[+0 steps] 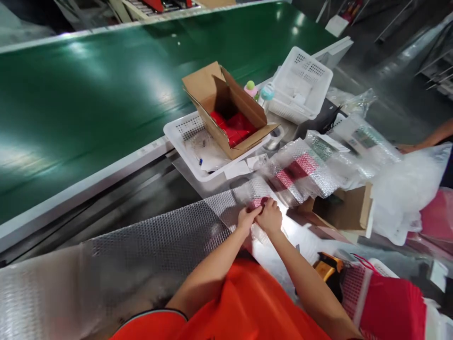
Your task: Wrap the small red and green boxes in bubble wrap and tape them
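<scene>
My left hand (247, 218) and my right hand (270, 217) meet side by side on the steel bench, fingers curled onto a small red item (257, 202) lying under the end of a long bubble wrap sheet (159, 241). Both hands press the wrap around it. Just beyond lie bubble-wrapped red packs (299, 172). An open cardboard box (226, 111) holding red packs stands tilted in a white tray (184, 137).
A wide green conveyor belt (88, 104) runs along the far side. A white basket (304, 82) and two small bottles (258, 90) stand behind the box. A flat carton (343, 208), white bags (406, 193) and a yellow tool (327, 269) are at right. Another person's arm (430, 139) reaches in from the right edge.
</scene>
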`<state>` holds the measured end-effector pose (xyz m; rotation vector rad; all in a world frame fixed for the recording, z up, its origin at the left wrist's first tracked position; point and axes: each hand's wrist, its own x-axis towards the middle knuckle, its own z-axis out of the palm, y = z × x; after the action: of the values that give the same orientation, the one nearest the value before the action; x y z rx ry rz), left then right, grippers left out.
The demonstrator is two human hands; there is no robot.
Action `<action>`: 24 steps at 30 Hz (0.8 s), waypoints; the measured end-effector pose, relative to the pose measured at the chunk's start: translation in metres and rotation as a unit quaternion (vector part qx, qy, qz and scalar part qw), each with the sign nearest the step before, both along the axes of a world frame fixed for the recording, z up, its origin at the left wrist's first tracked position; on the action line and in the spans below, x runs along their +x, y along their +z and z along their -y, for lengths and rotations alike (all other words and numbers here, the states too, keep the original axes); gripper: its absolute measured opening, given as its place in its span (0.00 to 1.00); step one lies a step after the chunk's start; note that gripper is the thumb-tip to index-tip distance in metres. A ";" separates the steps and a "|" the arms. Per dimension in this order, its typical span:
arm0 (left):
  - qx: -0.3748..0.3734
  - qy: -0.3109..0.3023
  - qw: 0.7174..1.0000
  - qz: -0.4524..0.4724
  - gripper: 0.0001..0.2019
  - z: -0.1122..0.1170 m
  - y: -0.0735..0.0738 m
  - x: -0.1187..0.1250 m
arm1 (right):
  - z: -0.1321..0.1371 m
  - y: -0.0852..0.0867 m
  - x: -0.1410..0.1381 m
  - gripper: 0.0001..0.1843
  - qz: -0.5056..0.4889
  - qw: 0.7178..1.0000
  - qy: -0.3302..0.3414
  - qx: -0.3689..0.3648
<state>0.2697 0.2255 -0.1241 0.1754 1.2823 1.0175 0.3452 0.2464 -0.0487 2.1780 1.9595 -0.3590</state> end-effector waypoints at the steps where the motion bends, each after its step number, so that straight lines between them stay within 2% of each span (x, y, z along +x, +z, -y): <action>1: -0.001 0.007 1.000 0.028 0.23 0.003 0.000 -0.007 | 0.005 0.000 -0.004 0.24 -0.001 1.000 0.004 0.013; 4: -0.005 0.008 0.996 0.089 0.25 0.013 0.002 -0.032 | 0.017 0.000 -0.010 0.33 -0.052 0.998 0.031 0.036; 8: 0.002 0.013 0.995 0.102 0.28 0.023 0.001 -0.064 | 0.018 -0.006 0.007 0.28 -0.230 0.972 0.035 0.020; 10: -0.005 0.015 0.997 0.074 0.29 0.031 -0.003 -0.078 | 0.018 -0.013 0.011 0.32 -0.291 0.956 0.018 -0.007; 13: -0.042 0.011 0.999 -0.025 0.26 0.046 -0.013 -0.097 | 0.025 -0.026 -0.004 0.43 -0.254 0.967 0.004 -0.025; 16: -0.078 0.003 0.992 -0.098 0.21 0.058 -0.019 -0.110 | 0.038 -0.035 -0.036 0.47 -0.192 0.981 -0.012 -0.035; 18: -0.089 -0.003 0.991 -0.101 0.17 0.060 -0.020 -0.111 | 0.043 -0.036 -0.052 0.48 -0.174 0.984 -0.009 -0.040; 20: -0.091 -0.008 0.992 -0.086 0.17 0.056 -0.017 -0.102 | 0.042 -0.034 -0.052 0.48 -0.158 0.987 0.004 -0.037; 24: -0.079 -0.051 0.995 -0.016 0.24 0.031 -0.013 -0.052 | 0.022 -0.028 -0.011 0.47 -0.118 0.993 -0.008 -0.019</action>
<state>0.2174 0.1944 -0.1369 0.1346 1.3630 0.8252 0.3337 0.2244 -0.0769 2.2171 2.0328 -0.6780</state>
